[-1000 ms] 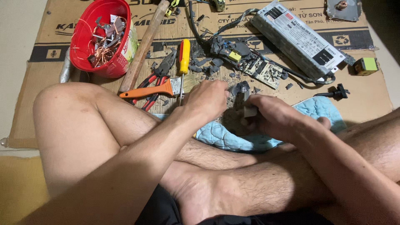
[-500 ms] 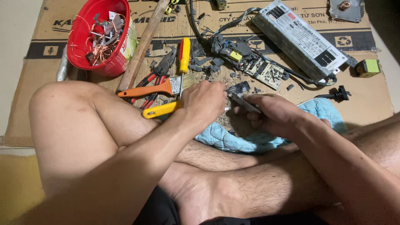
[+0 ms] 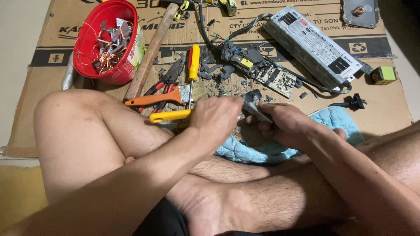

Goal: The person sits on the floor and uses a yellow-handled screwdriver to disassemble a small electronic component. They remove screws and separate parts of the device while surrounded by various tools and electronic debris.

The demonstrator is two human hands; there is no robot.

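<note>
**A:** What are the hands doing?

**B:** A person sits cross-legged on a sheet of cardboard [image 3: 43,131]. The left hand [image 3: 216,120] is closed around a tool with a yellow handle [image 3: 169,116], which sticks out to the left. The right hand [image 3: 286,124] pinches a small grey metal piece [image 3: 256,111]. The hands are close together, meeting over a blue cloth [image 3: 337,122] in front of the crossed legs. The tool's tip is hidden behind the left hand.

**A:** How would that metal piece handle?

**B:** It looks thin, stiff and light, probably with sharp edges. It seems best held by its flat sides, near the right end, away from the tool.

**A:** What else is around?

**B:** Far left stands a red bucket [image 3: 87,65] holding copper wire and metal scraps. Beside it lies a hammer with a wooden handle [image 3: 151,52]. Near the left hand are a brush with an orange handle [image 3: 153,99], a yellow screwdriver [image 3: 193,61] and red-handled pliers [image 3: 168,81]. Further off lie a broken circuit board [image 3: 271,76] amid black fragments and a long grey metal box [image 3: 313,43] at far right.
</note>
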